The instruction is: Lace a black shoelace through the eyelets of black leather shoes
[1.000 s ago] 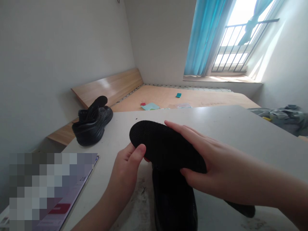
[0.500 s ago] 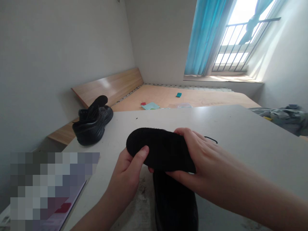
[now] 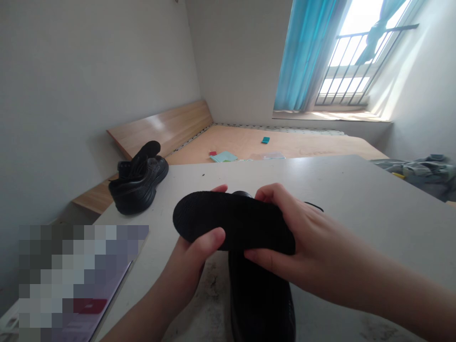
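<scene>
A black shoe insole (image 3: 235, 221) lies crosswise between both hands, its rounded end pointing left. My left hand (image 3: 194, 259) grips it from below, thumb on the upper face and a fingertip showing past the far edge. My right hand (image 3: 285, 228) is closed around its right end, thumb along the near edge and fingers over the far edge. Beneath the insole stands a black leather shoe (image 3: 261, 299), its opening toward me; the insole and my hands cover much of its middle.
Another black shoe (image 3: 137, 187) stands at the table's left edge with an insole (image 3: 151, 148) sticking up from it. The white table (image 3: 342, 190) fills the front, a bed board (image 3: 313, 145) lies behind it, and clothes (image 3: 427, 173) are heaped at right.
The insole has shifted left and now shows more of its length. My left hand has slid along it, with a fingertip now over the far edge. The right hand keeps its grip.
</scene>
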A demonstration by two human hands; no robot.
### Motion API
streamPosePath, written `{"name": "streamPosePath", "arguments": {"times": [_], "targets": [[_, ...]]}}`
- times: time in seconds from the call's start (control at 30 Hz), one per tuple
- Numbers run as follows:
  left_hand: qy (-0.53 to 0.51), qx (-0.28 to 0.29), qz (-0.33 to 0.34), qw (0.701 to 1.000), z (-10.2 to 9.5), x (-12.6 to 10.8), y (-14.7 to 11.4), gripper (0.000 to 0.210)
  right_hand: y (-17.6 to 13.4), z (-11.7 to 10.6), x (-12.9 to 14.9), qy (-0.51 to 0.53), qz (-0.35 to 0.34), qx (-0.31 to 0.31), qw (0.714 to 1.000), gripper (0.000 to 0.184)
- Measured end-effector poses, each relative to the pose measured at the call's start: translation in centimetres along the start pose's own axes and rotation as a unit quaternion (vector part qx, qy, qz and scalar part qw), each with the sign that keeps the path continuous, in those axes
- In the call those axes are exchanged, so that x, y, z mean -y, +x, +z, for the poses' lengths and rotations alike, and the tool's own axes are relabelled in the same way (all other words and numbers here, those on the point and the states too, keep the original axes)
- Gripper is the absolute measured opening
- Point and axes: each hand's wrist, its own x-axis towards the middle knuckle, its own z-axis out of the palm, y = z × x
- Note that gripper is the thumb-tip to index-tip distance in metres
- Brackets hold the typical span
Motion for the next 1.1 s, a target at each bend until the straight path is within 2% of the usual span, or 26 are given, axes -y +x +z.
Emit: {"name": "streamPosePath", "arguments": {"times": [0.07,0.13,0.3,0.43,0.53,0.7,0.9,1.0,1.1], "targets": [[-0.002,0.068,0.011,0.998,0.0,0.0,-0.3,0.069,-0.3,-0.2,0.3,0.035,0.021,0.035,0.999,0.044],[0.004,0.086,0.039,0.996,0.1,0.0,-0.5,0.067,-0.5,-0.3,0.5,0.065,0.035,0.06,0.995,0.044],[0.066,-0.001,0.087,0.994,0.5,-0.1,-0.4,0.049,-0.3,-0.3,0.6,0.053,0.043,0.068,0.995,0.047],[0.053,-0.026,0.074,0.996,0.8,0.1,-0.1,0.046,0.0,-0.2,0.4,0.01,0.019,0.056,0.998,0.038],[0.041,-0.021,0.082,0.996,1.1,0.2,-0.2,0.042,-0.1,-0.3,0.2,-0.042,-0.012,0.062,0.997,0.026],[0.047,-0.007,0.108,0.993,1.4,0.3,-0.3,0.036,-0.2,-0.5,0.3,-0.092,0.022,0.108,0.99,0.025],[0.061,-0.026,0.147,0.987,0.9,0.6,0.4,0.057,0.0,-0.7,0.9,-0.071,0.049,0.182,0.98,0.03],[0.041,-0.019,0.125,0.991,0.9,0.4,0.6,0.054,-0.1,-0.8,1.0,-0.051,0.041,0.193,0.979,0.028],[0.026,-0.026,0.085,0.996,1.3,0.1,0.3,0.044,-0.3,-0.6,1.2,-0.019,0.027,0.173,0.984,0.022]]}}
